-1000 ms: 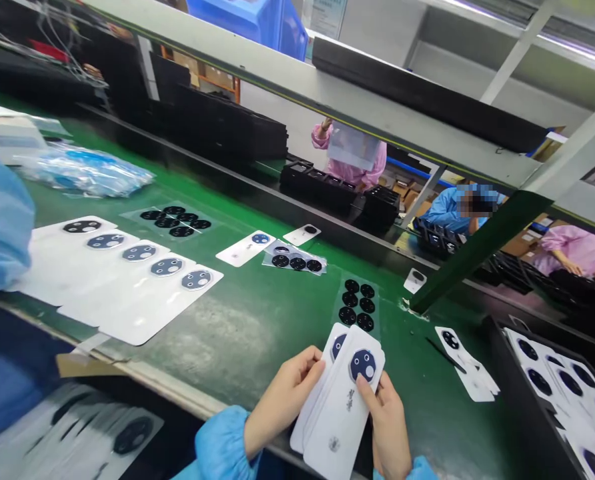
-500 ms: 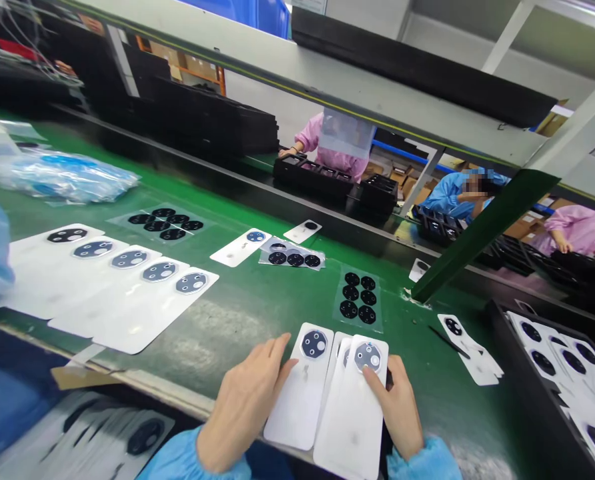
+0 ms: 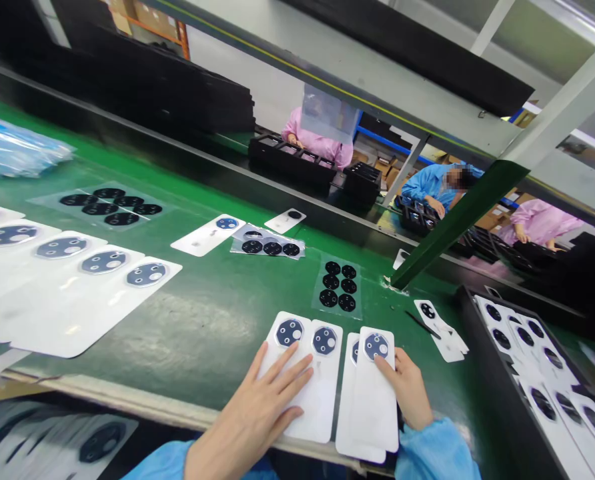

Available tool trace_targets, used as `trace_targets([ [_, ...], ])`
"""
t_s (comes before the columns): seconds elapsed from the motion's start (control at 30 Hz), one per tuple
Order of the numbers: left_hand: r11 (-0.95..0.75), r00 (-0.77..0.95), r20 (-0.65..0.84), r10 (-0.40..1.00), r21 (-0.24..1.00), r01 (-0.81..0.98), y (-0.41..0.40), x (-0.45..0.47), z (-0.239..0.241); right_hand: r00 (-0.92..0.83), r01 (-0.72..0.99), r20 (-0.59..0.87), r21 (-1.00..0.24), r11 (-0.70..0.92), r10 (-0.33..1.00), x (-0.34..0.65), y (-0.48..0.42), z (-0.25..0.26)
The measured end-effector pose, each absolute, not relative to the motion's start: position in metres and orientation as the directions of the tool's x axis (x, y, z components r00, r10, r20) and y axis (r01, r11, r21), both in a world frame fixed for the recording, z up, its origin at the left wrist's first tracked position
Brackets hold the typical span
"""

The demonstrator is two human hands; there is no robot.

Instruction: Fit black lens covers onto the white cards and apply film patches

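My left hand (image 3: 265, 397) lies with its fingers spread over a white phone back panel (image 3: 280, 360) that has a round dark camera piece. Touching that panel on its right is a second white panel (image 3: 322, 393), which overlaps it. Across a narrow gap, my right hand (image 3: 411, 387) grips the right edge of another white panel (image 3: 372, 407), thumb on its front just below the camera piece. Partly hidden beneath this one is a further white panel (image 3: 346, 400). The fingers behind the gripped panel are mostly hidden.
Overlapping white panels (image 3: 77, 320) lie left. Sheets of black round stickers (image 3: 338, 287) lie beyond my hands. A black tray (image 3: 502, 387) of panels stands right, near a green post (image 3: 462, 223). Co-workers (image 3: 322, 140) sit across the bench.
My left hand has moved onto the left panel and spread its fingers. The panels, earlier bunched closer, now form two overlapping pairs with a gap between. The camera view has turned slightly right.
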State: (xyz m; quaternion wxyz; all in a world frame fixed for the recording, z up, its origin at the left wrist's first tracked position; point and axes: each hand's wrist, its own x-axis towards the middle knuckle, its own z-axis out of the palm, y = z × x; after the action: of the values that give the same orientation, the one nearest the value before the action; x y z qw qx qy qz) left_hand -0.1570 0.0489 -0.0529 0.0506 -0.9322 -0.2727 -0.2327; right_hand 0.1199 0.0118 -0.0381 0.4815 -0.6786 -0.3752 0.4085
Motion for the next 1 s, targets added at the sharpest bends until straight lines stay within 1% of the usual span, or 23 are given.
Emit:
trace_targets([
  [0.17, -0.849, 0.755, 0.439, 0.487, 0.038, 0.526, 0.054, -0.167, -0.051, 0.420, 0.242, -0.109, -0.943, -0.227, 0.901, 0.109, 0.016, -0.038],
  [0.27, -0.847, 0.761, 0.419, 0.494, 0.036, 0.530, 0.057, -0.171, -0.052, 0.441, 0.289, -0.066, -0.934, -0.211, 0.895, 0.107, 0.016, -0.033],
  [0.33, -0.844, 0.765, 0.397, 0.506, 0.048, 0.534, 0.058, -0.173, -0.054, 0.418, 0.279, -0.086, -0.935, -0.218, 0.904, 0.110, 0.014, -0.030],
  [0.47, -0.836, 0.779, 0.338, 0.528, 0.048, 0.546, 0.058, -0.167, -0.051, 0.338, 0.206, -0.198, -0.938, -0.277, 0.920, 0.126, 0.009, -0.025],
  [0.53, -0.840, 0.788, 0.318, 0.527, 0.052, 0.541, 0.054, -0.155, -0.045, 0.335, 0.203, -0.212, -0.935, -0.290, 0.918, 0.139, 0.006, -0.025],
  [0.6, -0.865, 0.816, 0.295, 0.497, 0.089, 0.494, 0.047, -0.136, -0.038, 0.360, 0.236, -0.195, -0.927, -0.292, 0.912, 0.150, 0.004, -0.025],
  [0.73, -0.911, 0.874, 0.274, 0.401, 0.218, 0.350, 0.037, -0.103, -0.028, 0.443, 0.377, -0.104, -0.880, -0.290, 0.890, 0.159, -0.001, -0.028],
  [0.8, -0.916, 0.885, 0.274, 0.376, 0.257, 0.310, 0.038, -0.100, -0.025, 0.472, 0.503, -0.035, -0.810, -0.302, 0.881, 0.159, -0.004, -0.029],
  [0.83, -0.918, 0.892, 0.270, 0.364, 0.268, 0.293, 0.041, -0.101, -0.023, 0.471, 0.600, 0.016, -0.739, -0.307, 0.882, 0.159, -0.006, -0.028],
  [0.87, -0.918, 0.896, 0.264, 0.357, 0.277, 0.284, 0.043, -0.104, -0.021, 0.448, 0.706, 0.076, -0.642, -0.300, 0.891, 0.159, -0.007, -0.028],
  [0.93, -0.919, 0.901, 0.267, 0.343, 0.295, 0.262, 0.048, -0.110, -0.017, 0.321, 0.882, 0.193, -0.418, -0.218, 0.927, 0.159, -0.008, -0.026],
  [0.97, -0.916, 0.897, 0.274, 0.346, 0.307, 0.260, 0.049, -0.111, -0.015, 0.228, 0.931, 0.233, -0.335, -0.142, 0.945, 0.160, -0.008, -0.024],
  [1.0, -0.912, 0.891, 0.287, 0.352, 0.320, 0.257, 0.051, -0.111, -0.013, 0.137, 0.953, 0.261, -0.297, -0.055, 0.955, 0.161, -0.006, -0.023],
])
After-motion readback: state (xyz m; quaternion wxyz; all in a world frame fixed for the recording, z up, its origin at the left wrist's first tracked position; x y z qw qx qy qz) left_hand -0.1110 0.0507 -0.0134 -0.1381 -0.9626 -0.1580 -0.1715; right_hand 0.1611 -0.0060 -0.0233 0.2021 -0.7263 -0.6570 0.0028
